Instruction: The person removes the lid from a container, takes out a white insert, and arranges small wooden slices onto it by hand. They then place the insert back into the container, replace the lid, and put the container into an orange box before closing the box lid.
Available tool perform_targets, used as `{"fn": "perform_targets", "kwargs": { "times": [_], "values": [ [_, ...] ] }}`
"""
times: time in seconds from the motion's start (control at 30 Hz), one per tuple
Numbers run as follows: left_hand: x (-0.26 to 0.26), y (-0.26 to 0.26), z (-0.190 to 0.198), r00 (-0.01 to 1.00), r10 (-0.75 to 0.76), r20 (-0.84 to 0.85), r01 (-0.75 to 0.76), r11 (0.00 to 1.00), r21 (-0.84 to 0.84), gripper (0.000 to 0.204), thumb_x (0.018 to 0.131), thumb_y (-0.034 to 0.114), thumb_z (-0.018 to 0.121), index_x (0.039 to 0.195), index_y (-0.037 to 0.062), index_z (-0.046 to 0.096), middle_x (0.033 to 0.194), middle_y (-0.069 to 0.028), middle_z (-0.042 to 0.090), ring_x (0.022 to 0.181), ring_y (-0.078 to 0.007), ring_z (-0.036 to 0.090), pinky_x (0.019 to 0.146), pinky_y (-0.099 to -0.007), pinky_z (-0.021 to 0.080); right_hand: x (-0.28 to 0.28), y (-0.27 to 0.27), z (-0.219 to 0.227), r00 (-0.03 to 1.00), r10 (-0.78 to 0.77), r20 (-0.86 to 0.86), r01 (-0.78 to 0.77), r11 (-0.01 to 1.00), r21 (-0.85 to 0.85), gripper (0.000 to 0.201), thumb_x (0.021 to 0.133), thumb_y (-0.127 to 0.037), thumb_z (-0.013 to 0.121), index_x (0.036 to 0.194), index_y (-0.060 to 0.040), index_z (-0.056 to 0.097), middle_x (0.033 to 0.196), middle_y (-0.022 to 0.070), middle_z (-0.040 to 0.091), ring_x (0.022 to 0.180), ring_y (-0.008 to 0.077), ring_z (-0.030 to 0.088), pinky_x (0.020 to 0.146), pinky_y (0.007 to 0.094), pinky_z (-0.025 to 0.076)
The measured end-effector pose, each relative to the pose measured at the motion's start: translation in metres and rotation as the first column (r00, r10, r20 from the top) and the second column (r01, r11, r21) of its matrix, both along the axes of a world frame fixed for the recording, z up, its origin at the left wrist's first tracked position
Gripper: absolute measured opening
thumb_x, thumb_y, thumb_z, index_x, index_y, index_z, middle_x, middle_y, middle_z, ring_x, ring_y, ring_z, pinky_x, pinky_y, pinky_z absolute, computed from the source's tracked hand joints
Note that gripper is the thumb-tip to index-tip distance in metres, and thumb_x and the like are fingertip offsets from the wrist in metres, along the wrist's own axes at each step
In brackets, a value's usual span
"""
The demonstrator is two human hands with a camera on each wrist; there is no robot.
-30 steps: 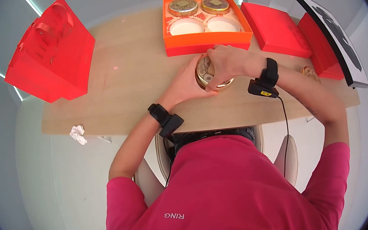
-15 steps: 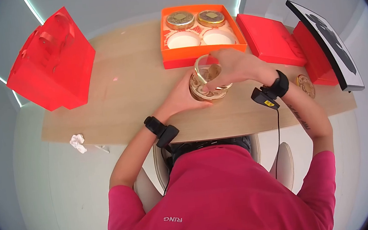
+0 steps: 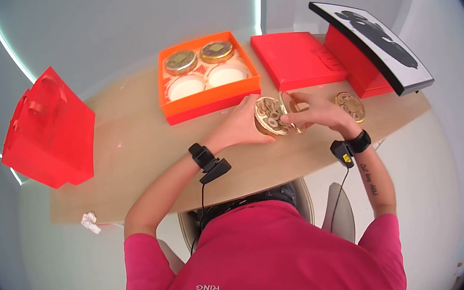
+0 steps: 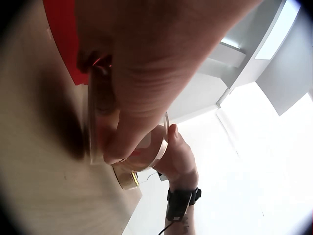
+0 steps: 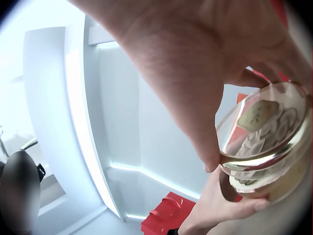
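My left hand (image 3: 239, 125) grips a round clear jar (image 3: 270, 116) from its left side, low over the table; ring-shaped pieces fill it. Just right of the jar my right hand (image 3: 318, 112) holds a clear, gold-rimmed lid (image 3: 292, 115) tilted on edge, pinched between thumb and fingers. In the right wrist view the lid (image 5: 274, 156) lies close over the jar, a pale patch on it, and the left hand (image 5: 220, 205) is beyond. The left wrist view shows the left fingers around the jar (image 4: 94, 132).
An orange-red box (image 3: 212, 103) holds two gold-rimmed jars (image 3: 181, 62) and two round white recesses. To its right lie a flat red box (image 3: 298, 58) and a framed picture (image 3: 373, 41). Another round container (image 3: 350, 106) is near the right forearm. A red bag (image 3: 51, 135) stands left.
The lid has come off the jar, lifted and moved to the right in my right hand. My left hand still holds the jar. The head view has shifted, so the table's things appear further left and lower.
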State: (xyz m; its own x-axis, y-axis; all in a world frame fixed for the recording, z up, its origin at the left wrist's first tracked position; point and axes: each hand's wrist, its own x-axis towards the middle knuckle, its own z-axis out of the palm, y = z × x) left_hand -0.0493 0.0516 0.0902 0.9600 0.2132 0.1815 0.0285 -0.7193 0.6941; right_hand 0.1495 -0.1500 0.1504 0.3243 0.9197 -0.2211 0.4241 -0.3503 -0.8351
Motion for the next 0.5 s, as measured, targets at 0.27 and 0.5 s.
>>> {"fn": "perform_targets", "kwargs": {
  "times": [0.27, 0.5],
  "values": [
    [0.084, -0.016, -0.007, 0.995, -0.092, -0.026, 0.095, 0.987, 0.131, 0.138, 0.066, 0.050, 0.103, 0.167, -0.0128, 0.034, 0.156, -0.0329, 0.053, 0.147, -0.0459, 0.059, 0.122, -0.0492, 0.054, 0.047, -0.043, -0.032, 0.952, -0.182, -0.248, 0.207, 0.975, 0.081, 0.096, 0.095, -0.062, 0.089, 0.158, 0.0046, 0.061, 0.141, 0.0137, 0.073, 0.124, 0.0217, 0.073, 0.093, 0.0336, 0.061],
    [0.076, -0.025, 0.040, 0.977, -0.074, -0.202, 0.098, 0.989, 0.109, 0.141, 0.069, 0.042, 0.102, 0.176, -0.0083, 0.025, 0.174, -0.0312, 0.042, 0.161, -0.0437, 0.048, 0.131, -0.0480, 0.046, 0.054, -0.047, -0.025, 0.952, -0.146, -0.270, 0.162, 0.986, 0.038, 0.106, 0.100, -0.067, 0.082, 0.167, 0.0077, 0.047, 0.154, 0.0182, 0.064, 0.135, 0.0261, 0.069, 0.102, 0.0405, 0.061]
  ]
}}
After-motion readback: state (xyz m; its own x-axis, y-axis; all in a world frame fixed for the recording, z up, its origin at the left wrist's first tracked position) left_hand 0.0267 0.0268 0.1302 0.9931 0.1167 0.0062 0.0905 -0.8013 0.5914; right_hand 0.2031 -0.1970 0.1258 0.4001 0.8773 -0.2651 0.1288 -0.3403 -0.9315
